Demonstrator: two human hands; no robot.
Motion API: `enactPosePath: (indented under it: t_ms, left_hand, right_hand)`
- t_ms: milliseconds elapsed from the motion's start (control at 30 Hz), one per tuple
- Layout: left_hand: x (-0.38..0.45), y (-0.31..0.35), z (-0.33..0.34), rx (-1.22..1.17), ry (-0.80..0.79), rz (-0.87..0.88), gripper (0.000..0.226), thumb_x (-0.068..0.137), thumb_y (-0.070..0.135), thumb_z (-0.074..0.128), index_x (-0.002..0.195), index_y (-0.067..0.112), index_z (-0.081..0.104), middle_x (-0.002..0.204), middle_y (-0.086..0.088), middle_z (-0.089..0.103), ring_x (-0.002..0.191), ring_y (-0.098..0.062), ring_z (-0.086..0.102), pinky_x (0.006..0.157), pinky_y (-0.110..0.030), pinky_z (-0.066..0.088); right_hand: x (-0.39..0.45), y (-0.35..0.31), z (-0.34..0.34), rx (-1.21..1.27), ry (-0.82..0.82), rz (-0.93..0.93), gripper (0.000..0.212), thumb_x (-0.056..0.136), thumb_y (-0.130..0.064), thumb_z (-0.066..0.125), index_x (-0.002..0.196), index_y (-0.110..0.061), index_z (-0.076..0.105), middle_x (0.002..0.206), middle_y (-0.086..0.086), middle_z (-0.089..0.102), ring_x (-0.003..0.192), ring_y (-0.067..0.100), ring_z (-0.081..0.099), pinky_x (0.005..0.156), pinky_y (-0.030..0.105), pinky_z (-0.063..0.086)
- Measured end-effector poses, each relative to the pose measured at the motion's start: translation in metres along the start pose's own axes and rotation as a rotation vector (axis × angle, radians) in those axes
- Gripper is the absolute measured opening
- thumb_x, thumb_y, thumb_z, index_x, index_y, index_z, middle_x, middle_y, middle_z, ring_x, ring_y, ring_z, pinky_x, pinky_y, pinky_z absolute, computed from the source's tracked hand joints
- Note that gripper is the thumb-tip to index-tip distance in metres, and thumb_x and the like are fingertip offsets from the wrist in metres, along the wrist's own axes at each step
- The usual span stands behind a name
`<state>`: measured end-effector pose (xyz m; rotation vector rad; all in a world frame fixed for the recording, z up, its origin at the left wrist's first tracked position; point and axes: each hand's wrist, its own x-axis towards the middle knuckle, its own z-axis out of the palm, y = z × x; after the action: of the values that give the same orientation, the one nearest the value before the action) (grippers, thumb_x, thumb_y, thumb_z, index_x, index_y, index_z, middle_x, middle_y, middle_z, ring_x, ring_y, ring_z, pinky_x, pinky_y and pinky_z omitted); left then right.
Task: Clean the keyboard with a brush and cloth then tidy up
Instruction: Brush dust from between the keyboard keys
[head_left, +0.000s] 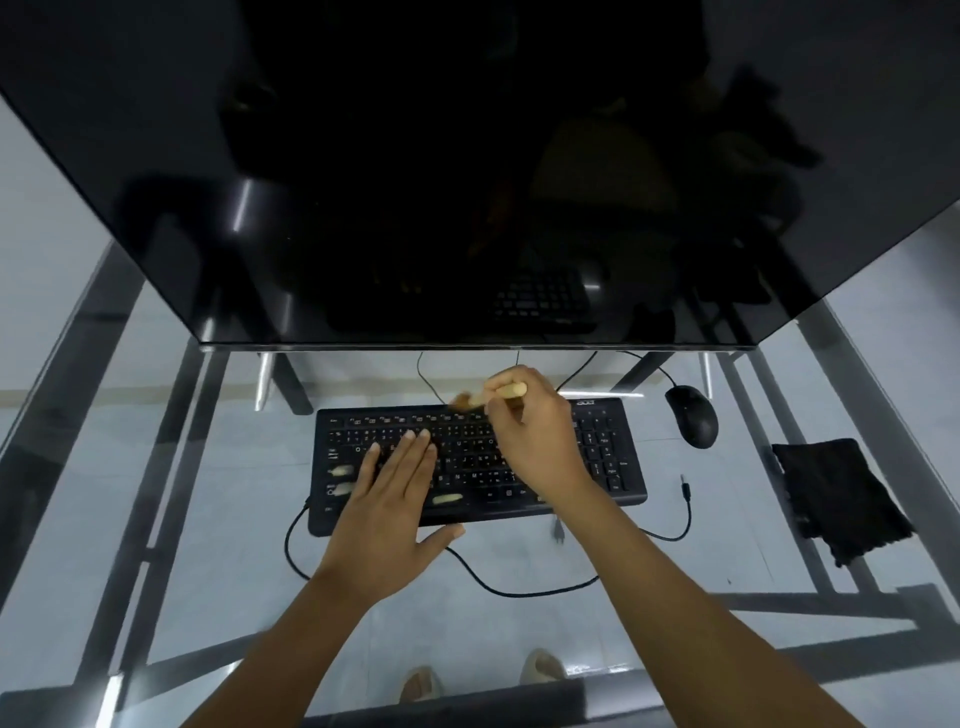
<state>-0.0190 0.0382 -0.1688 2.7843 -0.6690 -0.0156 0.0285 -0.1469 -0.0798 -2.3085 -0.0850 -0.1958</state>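
Observation:
A black keyboard (608, 457) lies on the glass desk in front of the monitor. My left hand (395, 499) rests flat on its left half, fingers spread, pressing it down. My right hand (530, 431) is over the upper middle of the keyboard and grips a small wooden-handled brush (485, 396). The brush's bristles point left and touch the top key row; they are blurred. A black cloth (841, 499) lies crumpled on the desk to the right, apart from both hands.
A large dark monitor (467, 171) stands close behind the keyboard. A black mouse (693, 415) sits right of the keyboard, and black cables (519, 590) loop across the glass desk (182, 467) in front. My feet show through the glass below.

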Motion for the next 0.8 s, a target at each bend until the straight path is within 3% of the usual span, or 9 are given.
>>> enactPosePath:
  t_ms: [67,233,333,400,467,533,600,733,800]
  left_hand:
    - [0.0,0.001,0.004,-0.017,-0.011,-0.012,0.086,0.089,0.068,0.036,0.147,0.006,0.028,0.157,-0.008,0.021,0.147,-0.018,0.011,0.117,-0.045,0.011]
    - [0.0,0.003,0.007,-0.06,0.021,-0.021,0.086,0.089,0.065,0.04,0.148,0.005,0.026,0.158,-0.006,0.02,0.147,-0.016,0.009,0.117,-0.043,0.011]
    - [0.0,0.003,0.007,-0.061,0.029,-0.023,0.085,0.088,0.065,0.041,0.148,0.006,0.026,0.157,-0.006,0.021,0.147,-0.016,0.01,0.117,-0.042,0.01]
    - [-0.001,0.004,0.006,-0.051,0.018,-0.03,0.086,0.088,0.066,0.039,0.148,0.006,0.026,0.157,-0.005,0.02,0.147,-0.015,0.01,0.117,-0.042,0.01]
    - [0.0,0.003,0.006,-0.035,0.009,-0.028,0.086,0.088,0.066,0.038,0.148,0.006,0.026,0.157,-0.005,0.02,0.147,-0.015,0.01,0.117,-0.042,0.011]
    - [0.0,0.002,0.006,-0.016,-0.008,-0.026,0.086,0.088,0.067,0.039,0.148,0.007,0.026,0.158,-0.005,0.02,0.147,-0.016,0.011,0.116,-0.043,0.013]
    - [-0.001,0.0,0.006,-0.009,-0.02,-0.032,0.086,0.088,0.067,0.039,0.148,0.007,0.026,0.158,-0.005,0.02,0.147,-0.016,0.011,0.116,-0.043,0.014]
    - [0.0,0.002,0.004,-0.002,-0.026,-0.042,0.086,0.088,0.067,0.037,0.149,0.008,0.025,0.158,-0.004,0.02,0.147,-0.015,0.01,0.116,-0.043,0.013]
    - [0.0,0.003,0.004,0.002,-0.022,-0.038,0.085,0.088,0.067,0.037,0.148,0.007,0.026,0.157,-0.005,0.021,0.147,-0.016,0.012,0.116,-0.043,0.013]
  right_hand:
    - [-0.002,0.005,-0.003,-0.02,-0.127,-0.005,0.007,0.094,-0.006,0.058,0.093,-0.011,0.063,0.08,-0.011,0.068,0.07,0.008,0.067,0.066,0.025,0.058]
    - [-0.001,0.013,-0.018,0.004,0.047,0.017,0.009,0.093,-0.001,0.057,0.09,-0.008,0.062,0.085,-0.012,0.068,0.07,0.004,0.065,0.064,0.021,0.055]
    - [-0.006,0.014,-0.018,-0.024,-0.16,0.06,0.008,0.094,-0.007,0.057,0.09,-0.012,0.063,0.07,-0.013,0.069,0.061,0.01,0.066,0.054,0.025,0.053]
    - [-0.005,0.019,-0.021,-0.037,-0.025,0.098,0.006,0.093,-0.01,0.058,0.09,-0.013,0.063,0.077,-0.008,0.069,0.059,0.002,0.06,0.054,0.012,0.044]
    - [-0.005,0.023,-0.029,0.028,0.074,0.156,0.007,0.092,-0.009,0.059,0.09,-0.014,0.063,0.079,-0.003,0.07,0.063,0.007,0.062,0.058,0.019,0.049]
    - [-0.01,0.024,-0.033,0.097,-0.093,0.2,0.012,0.093,-0.008,0.059,0.087,-0.018,0.064,0.075,-0.001,0.071,0.069,0.022,0.068,0.065,0.034,0.059]
    - [-0.017,0.022,-0.032,0.032,-0.215,0.149,0.013,0.093,-0.008,0.059,0.086,-0.018,0.064,0.075,-0.002,0.07,0.069,0.014,0.068,0.062,0.032,0.059]
    - [-0.017,0.022,-0.039,0.039,0.038,0.091,0.013,0.092,-0.003,0.058,0.085,-0.013,0.062,0.08,-0.007,0.071,0.067,0.004,0.064,0.06,0.016,0.05]
    - [-0.019,0.019,-0.038,0.058,-0.172,0.127,0.013,0.092,-0.005,0.057,0.086,-0.014,0.064,0.071,-0.007,0.071,0.064,0.015,0.067,0.059,0.029,0.056]
